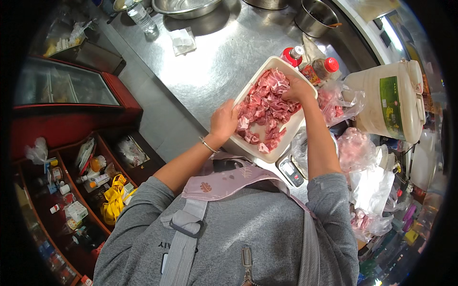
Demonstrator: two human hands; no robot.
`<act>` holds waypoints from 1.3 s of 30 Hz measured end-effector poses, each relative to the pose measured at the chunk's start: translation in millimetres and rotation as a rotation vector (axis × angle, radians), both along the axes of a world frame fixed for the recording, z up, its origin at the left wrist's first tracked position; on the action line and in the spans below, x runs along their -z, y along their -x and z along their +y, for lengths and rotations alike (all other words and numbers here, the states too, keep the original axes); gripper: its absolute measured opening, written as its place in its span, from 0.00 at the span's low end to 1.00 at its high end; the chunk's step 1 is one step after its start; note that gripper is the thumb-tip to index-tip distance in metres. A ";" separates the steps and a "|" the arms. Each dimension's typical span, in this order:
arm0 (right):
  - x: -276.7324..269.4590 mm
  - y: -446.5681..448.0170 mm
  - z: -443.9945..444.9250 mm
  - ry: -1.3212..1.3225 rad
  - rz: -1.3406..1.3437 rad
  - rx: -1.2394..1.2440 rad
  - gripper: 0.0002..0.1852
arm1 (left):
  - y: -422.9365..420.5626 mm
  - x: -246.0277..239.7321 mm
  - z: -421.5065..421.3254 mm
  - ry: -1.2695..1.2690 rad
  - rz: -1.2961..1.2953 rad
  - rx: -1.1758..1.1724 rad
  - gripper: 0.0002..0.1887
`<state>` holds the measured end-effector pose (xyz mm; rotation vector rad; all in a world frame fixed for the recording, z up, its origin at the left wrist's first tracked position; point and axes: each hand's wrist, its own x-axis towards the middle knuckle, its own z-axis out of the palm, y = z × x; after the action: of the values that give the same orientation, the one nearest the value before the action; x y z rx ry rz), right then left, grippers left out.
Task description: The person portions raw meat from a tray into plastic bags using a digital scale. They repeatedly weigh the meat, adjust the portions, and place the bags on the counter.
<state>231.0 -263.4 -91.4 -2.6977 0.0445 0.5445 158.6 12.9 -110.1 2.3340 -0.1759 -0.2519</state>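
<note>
A white plastic tray (247, 149) holds cut pieces of raw pink meat (268, 100), and its bottom shows through near the lower middle. My left hand (224, 119) grips the tray's left rim, a bracelet on the wrist. Reaching over the right side, my right hand (298, 89) has its fingers curled into the meat; the fingertips are hidden. The tray is tilted in view, above the near edge of a stainless steel table (214, 60). Just below its lower right corner sits a digital scale (291, 169), partly covered by a clear plastic bag (301, 148).
Beyond the tray stand a red-capped jar (323, 68) and a red-labelled bottle (291, 55). A large lidded white bucket (386, 96) and bagged meat (356, 143) crowd the right. Farther back are a water bottle (143, 19), steel basin (186, 9) and pot (316, 18). Open drawers (93, 171) lie left.
</note>
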 end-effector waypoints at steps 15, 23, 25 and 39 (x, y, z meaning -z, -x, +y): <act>-18.6 112.8 92.8 -0.009 -0.461 0.098 0.17 | 0.4 -4.0 -1.2 -0.001 -0.012 0.002 0.12; -53.8 106.5 74.6 -0.320 -0.296 0.492 0.39 | -0.6 9.4 1.1 0.062 -0.139 -0.015 0.16; -51.9 101.2 70.4 -0.233 -0.260 0.504 0.40 | -2.2 9.0 0.3 0.057 -0.121 -0.023 0.16; -35.7 92.8 60.5 -0.671 -0.477 0.562 0.31 | 0.2 8.5 1.6 0.071 -0.103 -0.027 0.16</act>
<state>138.2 -202.9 -55.7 -1.9595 0.3961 -0.2295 158.4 14.6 -118.5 2.2784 -0.2003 -0.1105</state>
